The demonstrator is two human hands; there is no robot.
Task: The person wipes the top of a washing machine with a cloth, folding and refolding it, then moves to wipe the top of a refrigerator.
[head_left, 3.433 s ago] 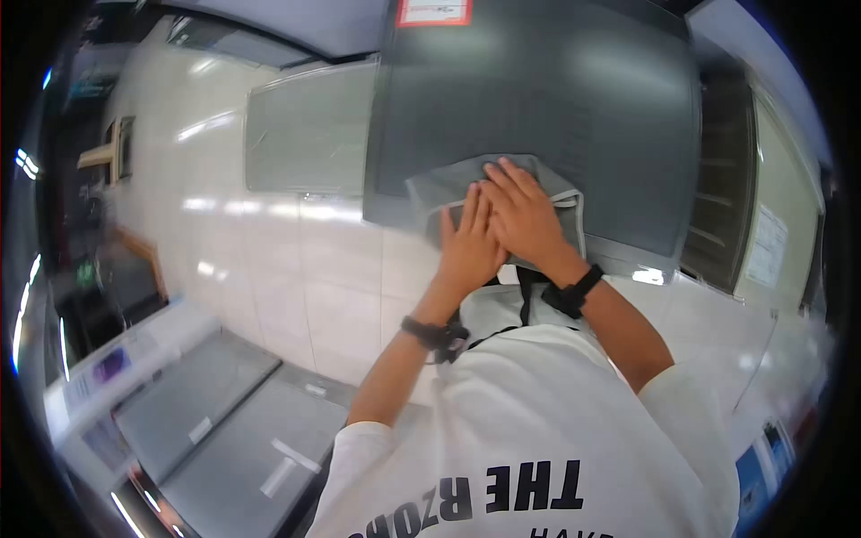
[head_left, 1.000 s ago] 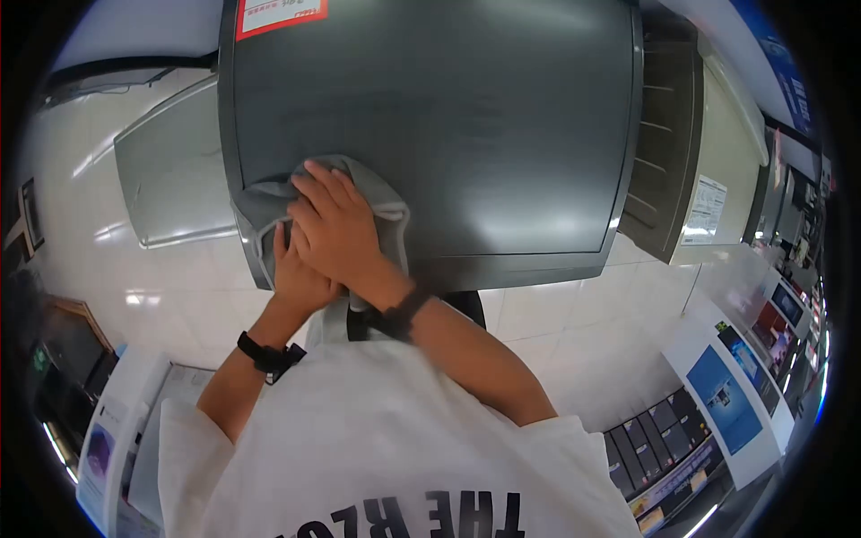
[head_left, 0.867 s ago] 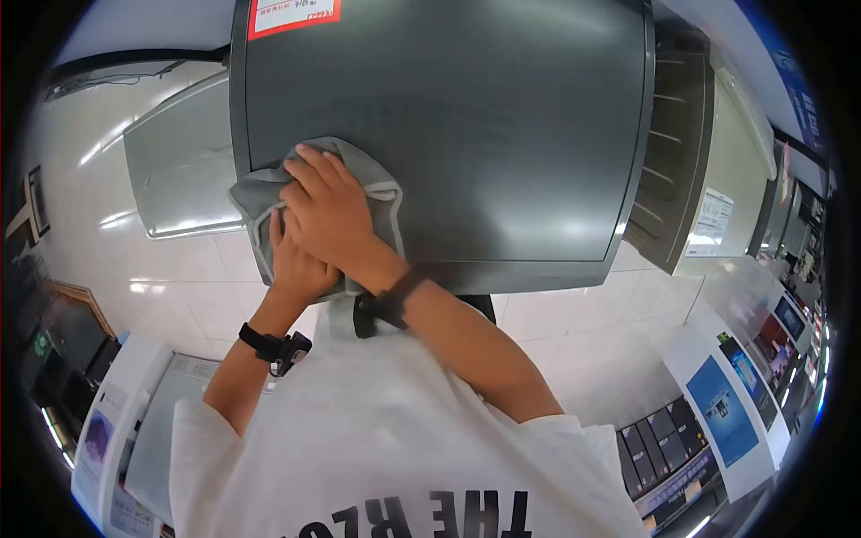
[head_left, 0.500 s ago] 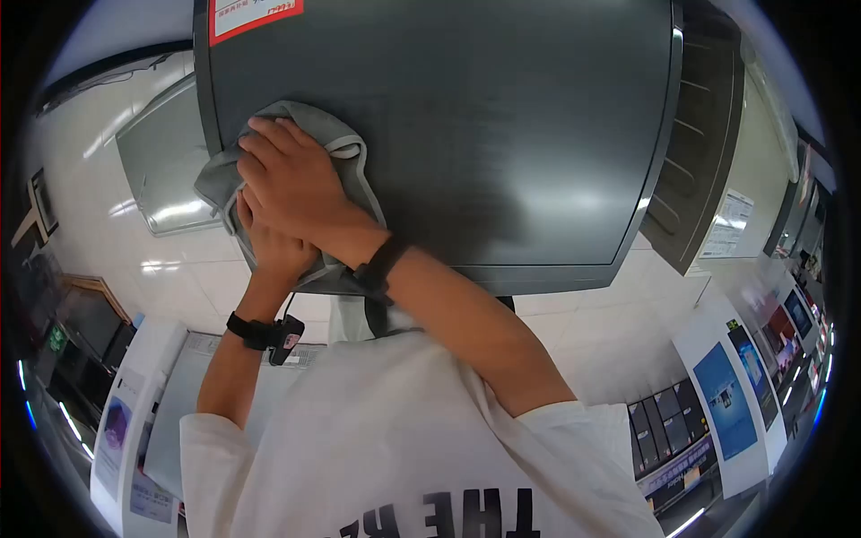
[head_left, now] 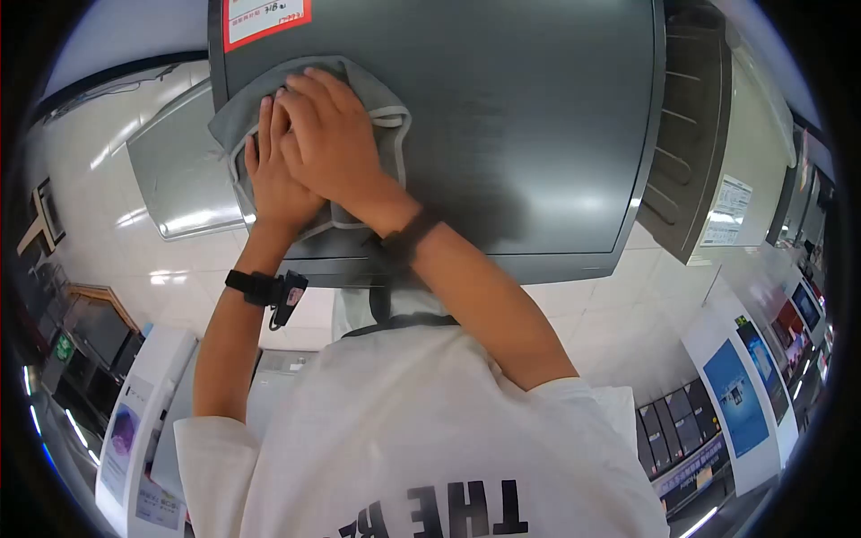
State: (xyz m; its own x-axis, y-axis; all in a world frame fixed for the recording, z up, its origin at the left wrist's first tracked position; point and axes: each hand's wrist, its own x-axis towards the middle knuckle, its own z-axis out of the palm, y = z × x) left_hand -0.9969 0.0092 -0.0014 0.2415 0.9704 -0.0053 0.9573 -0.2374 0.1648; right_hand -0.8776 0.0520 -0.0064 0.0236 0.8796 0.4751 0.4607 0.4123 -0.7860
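A grey cloth (head_left: pixel 359 82) with pale edging lies bunched on the left part of a large dark grey flat panel (head_left: pixel 529 117). My left hand (head_left: pixel 280 188) rests on the cloth, its fingers stretched forward and lying flat. Partly over it is my right hand (head_left: pixel 330 134), also with extended fingers, pressing down on the cloth. Neither hand visibly wraps round the fabric. A black band sits on each wrist, the left one carrying a small black device (head_left: pixel 289 299).
A red-bordered label (head_left: pixel 266 20) is stuck at the panel's upper left. To the right stands a dark unit with handle-like curves (head_left: pixel 679 134). Another grey panel (head_left: pixel 179 166) is at the left, above tiled floor (head_left: pixel 99 215). Display stands (head_left: pixel 740 403) flank both sides.
Both hands and the cloth have slid forward and to the right across the panel. The left fingers now show more fully. The view has shifted slightly.
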